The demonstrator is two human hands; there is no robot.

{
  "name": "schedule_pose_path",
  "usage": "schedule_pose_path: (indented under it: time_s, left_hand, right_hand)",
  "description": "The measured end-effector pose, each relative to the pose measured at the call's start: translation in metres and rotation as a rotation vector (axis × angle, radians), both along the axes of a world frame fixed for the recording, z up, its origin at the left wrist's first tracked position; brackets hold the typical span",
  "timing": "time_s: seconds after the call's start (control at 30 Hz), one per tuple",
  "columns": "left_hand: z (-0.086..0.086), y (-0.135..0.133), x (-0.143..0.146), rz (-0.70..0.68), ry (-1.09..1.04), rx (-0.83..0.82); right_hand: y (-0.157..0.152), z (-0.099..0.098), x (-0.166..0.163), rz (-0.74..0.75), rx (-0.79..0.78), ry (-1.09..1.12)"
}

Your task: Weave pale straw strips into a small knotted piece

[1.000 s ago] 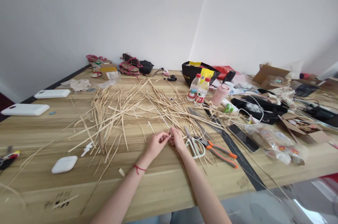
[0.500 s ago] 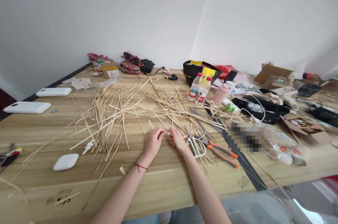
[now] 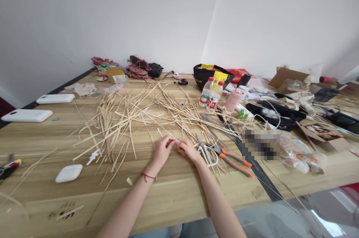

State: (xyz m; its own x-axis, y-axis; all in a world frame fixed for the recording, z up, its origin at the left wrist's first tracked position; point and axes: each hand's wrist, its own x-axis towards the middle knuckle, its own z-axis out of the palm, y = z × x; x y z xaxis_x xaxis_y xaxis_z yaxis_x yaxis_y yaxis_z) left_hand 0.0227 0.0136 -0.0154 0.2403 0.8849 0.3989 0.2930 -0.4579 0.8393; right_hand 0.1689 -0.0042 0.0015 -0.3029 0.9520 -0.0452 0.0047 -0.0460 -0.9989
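Observation:
My left hand (image 3: pixel 163 150) is closed, with thumb and fingertips pinched together. What lies in that pinch is too small to make out. Right beside it, my right hand (image 3: pixel 187 149) has its fingers curled shut on a thin, pale rod (image 3: pixel 153 119). The rod slants from the fingertips up and to the left, above the straw-coloured strips (image 3: pixel 120 118) spread on the table. White-handled scissors (image 3: pixel 208 155) lie just right of my right hand, next to pliers (image 3: pixel 234 161) with orange and grey handles.
The wooden table (image 3: pixel 168 200) holds a white case (image 3: pixel 68 173) and white oblong devices (image 3: pixel 28 115) at left. At the right are two bottles (image 3: pixel 214 97), a pink cup (image 3: pixel 234 99), a black bag (image 3: pixel 209 75), plastic packaging (image 3: pixel 303 152) and an open cardboard box (image 3: pixel 322 135).
The rod has swung left and lies at a flatter slant, with more of its length showing. My right hand has turned slightly and shifted left. The left hand stays nearly in place.

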Motion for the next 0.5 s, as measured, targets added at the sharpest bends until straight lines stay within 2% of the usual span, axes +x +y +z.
schedule_pose_path:
  time_s: [0.13, 0.3, 0.4, 0.5]
  left_hand:
    - [-0.002, 0.004, -0.003, -0.019, 0.009, 0.008]
    - [-0.001, 0.007, -0.01, -0.074, 0.101, 0.105]
    - [0.0, 0.008, -0.013, -0.019, 0.158, 0.189]
    - [0.003, 0.007, -0.013, 0.104, 0.207, 0.289]
  right_hand:
    - [0.001, -0.004, 0.0, 0.025, -0.017, 0.007]
    - [0.006, -0.007, 0.002, 0.053, -0.01, 0.006]
    - [0.006, -0.007, 0.003, 0.075, 0.018, 0.012]
    - [0.006, -0.008, 0.003, 0.117, -0.046, 0.075]
